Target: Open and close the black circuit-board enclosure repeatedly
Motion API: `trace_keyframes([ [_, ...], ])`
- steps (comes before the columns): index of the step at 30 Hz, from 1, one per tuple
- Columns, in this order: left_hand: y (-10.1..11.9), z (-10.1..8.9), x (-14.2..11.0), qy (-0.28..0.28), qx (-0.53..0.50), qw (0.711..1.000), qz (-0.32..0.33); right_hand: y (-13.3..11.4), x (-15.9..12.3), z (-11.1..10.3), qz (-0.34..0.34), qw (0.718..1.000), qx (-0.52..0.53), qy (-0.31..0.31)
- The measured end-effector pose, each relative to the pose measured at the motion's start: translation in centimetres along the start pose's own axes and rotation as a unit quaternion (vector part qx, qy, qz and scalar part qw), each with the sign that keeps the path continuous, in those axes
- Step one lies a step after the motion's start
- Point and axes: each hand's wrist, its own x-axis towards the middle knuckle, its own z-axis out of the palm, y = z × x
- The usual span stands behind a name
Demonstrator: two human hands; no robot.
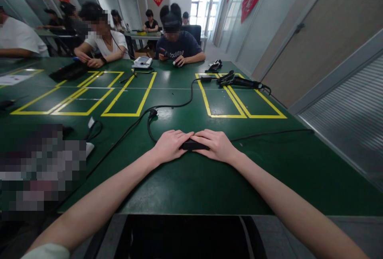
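Observation:
A black power adapter [195,144] lies low over the green table [191,187], gripped from both sides. My left hand [170,145] closes round its left end, and my right hand [216,146] round its right end; the fingertips meet over its top. From the left side a thick cord loops up to a black plug [153,112] lying on the table. A thinner black cable [272,133] runs out past my right hand toward the table's right edge. Parts of the adapter are hidden under the fingers.
Yellow tape frames [119,114] mark the table. A long black cable [125,131] crosses it to a small black box [206,79] beside dark tool-like items [239,80]. A white device [143,62] stands at the far edge. Several people sit opposite; one [179,44] handles small objects.

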Motion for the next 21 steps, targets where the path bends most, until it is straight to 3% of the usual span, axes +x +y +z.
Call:
trace_keyframes([
  [4, 0.3, -0.2, 0.2, -0.005, 0.021, 1.0, 0.0, -0.6, 0.4, -0.4, 0.075, 0.991, 0.108, -0.015],
  [7, 0.3, -0.6, 0.4, -0.016, 0.058, 0.998, 0.018, -1.1, 0.6, -0.9, 0.149, 0.959, 0.241, -0.025],
  [9, 0.4, -0.9, 0.5, -0.018, 0.09, 0.995, 0.038, -1.2, 0.5, -1.2, 0.211, 0.908, 0.359, -0.043],
  [12, 0.6, -1.1, 0.6, -0.01, 0.129, 0.99, 0.061, -1.2, 0.4, -1.4, 0.305, 0.809, 0.495, -0.086],
  [14, 0.6, -1.0, 0.6, 0.002, 0.139, 0.988, 0.073, -1.1, 0.4, -1.4, 0.335, 0.773, 0.528, -0.111],
  [17, 0.7, -0.8, 0.4, 0.055, 0.126, 0.988, 0.076, -1.0, 0.5, -1.5, 0.341, 0.754, 0.548, -0.124],
  [21, 0.9, -0.5, 0.2, 0.182, 0.102, 0.977, 0.041, 0.4, 0.3, -2.0, 0.354, 0.76, 0.544, -0.045],
])
